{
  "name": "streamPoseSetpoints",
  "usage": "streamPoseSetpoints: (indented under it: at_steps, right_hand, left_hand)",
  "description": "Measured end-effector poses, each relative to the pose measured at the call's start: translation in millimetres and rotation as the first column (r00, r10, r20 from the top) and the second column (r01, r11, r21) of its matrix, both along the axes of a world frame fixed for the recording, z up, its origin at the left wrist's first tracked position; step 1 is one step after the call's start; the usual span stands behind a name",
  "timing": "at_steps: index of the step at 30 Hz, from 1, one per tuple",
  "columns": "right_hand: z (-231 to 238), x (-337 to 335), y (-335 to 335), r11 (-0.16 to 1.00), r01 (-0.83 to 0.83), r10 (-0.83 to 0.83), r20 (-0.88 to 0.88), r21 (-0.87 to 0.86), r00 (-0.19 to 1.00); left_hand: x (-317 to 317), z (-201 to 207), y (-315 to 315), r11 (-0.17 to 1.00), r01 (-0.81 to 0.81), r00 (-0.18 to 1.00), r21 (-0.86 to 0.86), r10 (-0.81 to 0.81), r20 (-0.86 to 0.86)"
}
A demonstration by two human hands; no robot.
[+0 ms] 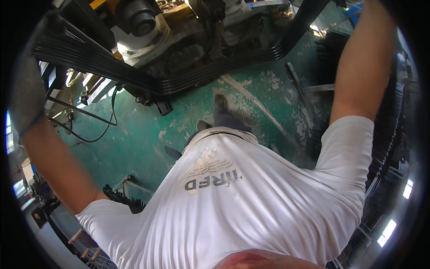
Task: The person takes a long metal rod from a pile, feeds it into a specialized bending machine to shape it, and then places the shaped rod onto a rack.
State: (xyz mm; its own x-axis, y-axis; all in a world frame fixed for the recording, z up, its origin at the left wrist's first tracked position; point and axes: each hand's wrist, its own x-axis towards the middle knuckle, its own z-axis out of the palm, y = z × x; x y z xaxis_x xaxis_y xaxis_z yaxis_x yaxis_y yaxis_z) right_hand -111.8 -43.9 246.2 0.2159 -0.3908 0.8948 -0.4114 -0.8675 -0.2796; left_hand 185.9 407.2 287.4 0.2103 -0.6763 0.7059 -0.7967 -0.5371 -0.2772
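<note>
My left hand (27, 80), in a grey glove, is at the far left edge of the head view. It is beside the left end of a bundle of long black bars (215, 66) and seems to meet it; darkness and blur hide the fingers, so I cannot tell its grip. Bent in two places, the parallel bars run across in front of me, both ends rising toward the top. My right forearm (365, 62), bare, reaches up past the upper right edge, and the hand is out of view.
Behind the bars is a machine (148, 45) with a dark cylinder and metal parts. Black cables (112, 114) loop at the left. The worn green floor (148, 148) lies under my feet, with a metal frame (318, 88) at the right and dark stacked pieces (123, 197) at lower left.
</note>
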Motion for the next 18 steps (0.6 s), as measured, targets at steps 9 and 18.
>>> streamPoseSetpoints:
  at_steps: [9,18]
  right_hand:
    - [-236.2,-77.4,118.5,0.973,0.012,0.032,-0.188,0.229,0.982]
    - [-502.2,-139.5,194.8,0.687,0.043,0.327,-0.362,0.725,0.873]
  left_hand:
    - [-147.9,-204.6,13.6,0.894,-0.324,0.309,-0.308,-0.208,-0.928]
    - [-223.8,-400.3,72.9,0.785,-0.593,0.012,-0.179,-0.213,-0.977]
